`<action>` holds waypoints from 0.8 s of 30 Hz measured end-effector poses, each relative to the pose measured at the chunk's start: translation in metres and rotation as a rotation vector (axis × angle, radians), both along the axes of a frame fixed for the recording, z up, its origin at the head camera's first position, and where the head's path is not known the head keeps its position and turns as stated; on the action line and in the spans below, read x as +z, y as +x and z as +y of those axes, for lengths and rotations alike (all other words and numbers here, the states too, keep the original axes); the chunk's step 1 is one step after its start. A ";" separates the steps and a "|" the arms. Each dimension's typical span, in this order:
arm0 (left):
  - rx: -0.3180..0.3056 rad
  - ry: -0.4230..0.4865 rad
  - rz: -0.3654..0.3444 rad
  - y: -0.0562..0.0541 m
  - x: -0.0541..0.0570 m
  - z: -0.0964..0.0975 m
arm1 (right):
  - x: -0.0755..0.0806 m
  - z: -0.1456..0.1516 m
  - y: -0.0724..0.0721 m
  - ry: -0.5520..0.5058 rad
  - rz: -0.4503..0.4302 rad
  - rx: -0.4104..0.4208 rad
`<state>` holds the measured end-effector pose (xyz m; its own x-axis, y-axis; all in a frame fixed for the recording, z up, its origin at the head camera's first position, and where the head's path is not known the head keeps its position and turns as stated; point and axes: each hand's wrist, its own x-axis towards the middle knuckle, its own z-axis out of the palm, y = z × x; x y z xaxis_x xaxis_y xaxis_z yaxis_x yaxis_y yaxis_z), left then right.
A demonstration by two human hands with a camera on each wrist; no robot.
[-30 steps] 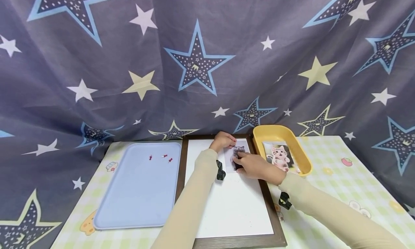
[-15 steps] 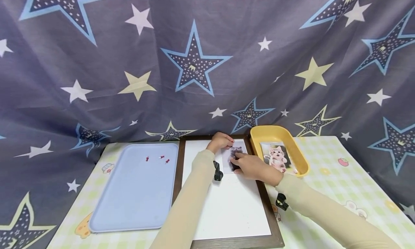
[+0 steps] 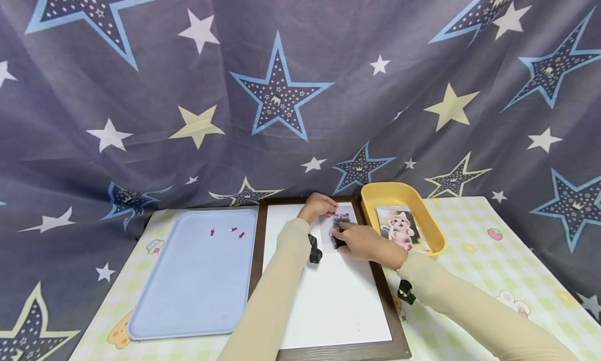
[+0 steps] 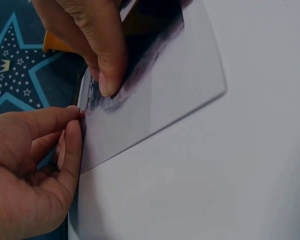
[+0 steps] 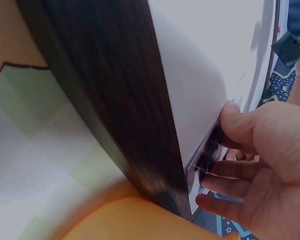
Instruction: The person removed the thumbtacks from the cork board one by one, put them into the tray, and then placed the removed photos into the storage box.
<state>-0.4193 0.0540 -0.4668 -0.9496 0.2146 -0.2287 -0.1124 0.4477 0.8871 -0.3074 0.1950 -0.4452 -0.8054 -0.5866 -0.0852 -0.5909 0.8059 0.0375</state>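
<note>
My left hand is at the top of the white board, pinching a small red push pin at the upper edge of a photo of a grey kitten. Most of the pin is hidden by thumb and finger. The photo lies on the upper right part of the board, one corner slightly raised in the left wrist view. With thumb and fingers spread and fairly straight, my right hand presses on the photo's lower right part, covering some of the kitten.
A dark brown wooden frame borders the board. Left of it lies a light blue tray with three red push pins. A yellow bin at the right holds a photo of a pink-and-white kitten. A star-patterned curtain hangs behind.
The head view has shifted slightly, so everything sits a little further left. Both hands stay at the photo with hardly any movement.
</note>
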 end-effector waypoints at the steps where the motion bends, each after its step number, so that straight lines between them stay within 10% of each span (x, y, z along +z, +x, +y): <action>1: 0.002 0.005 0.000 0.000 0.000 0.000 | 0.000 0.000 0.000 -0.001 0.001 0.001; 24: 0.000 0.035 -0.028 -0.001 0.000 0.000 | 0.001 0.000 0.000 0.000 0.016 0.007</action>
<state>-0.4204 0.0537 -0.4666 -0.9430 0.2231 -0.2471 -0.1371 0.4161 0.8989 -0.3070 0.1947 -0.4439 -0.8023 -0.5925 -0.0721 -0.5962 0.8015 0.0474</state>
